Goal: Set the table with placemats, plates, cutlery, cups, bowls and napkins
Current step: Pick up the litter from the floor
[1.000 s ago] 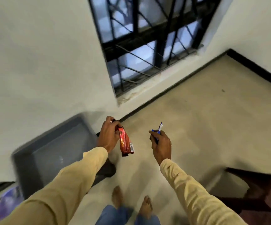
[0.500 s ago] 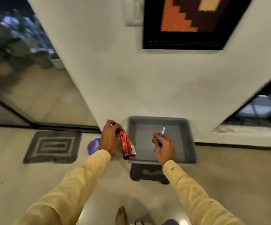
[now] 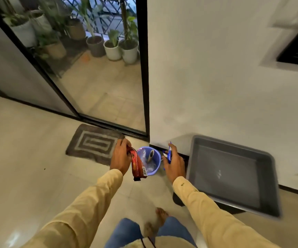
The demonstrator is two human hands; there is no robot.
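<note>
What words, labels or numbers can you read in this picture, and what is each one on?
Red packet in the left hand: a yellow band of print and a barcode sticker, both too blurred to read.
Blue and white item in the right hand: any print is too small to read.
Nothing else carries legible text.

Dim, warm indoor light, soft glare on glossy beige floor tiles (image 3: 14, 237) lower left, motion blur smearing grey rectangular plastic tray (image 3: 234, 146), edges bowing.
</note>
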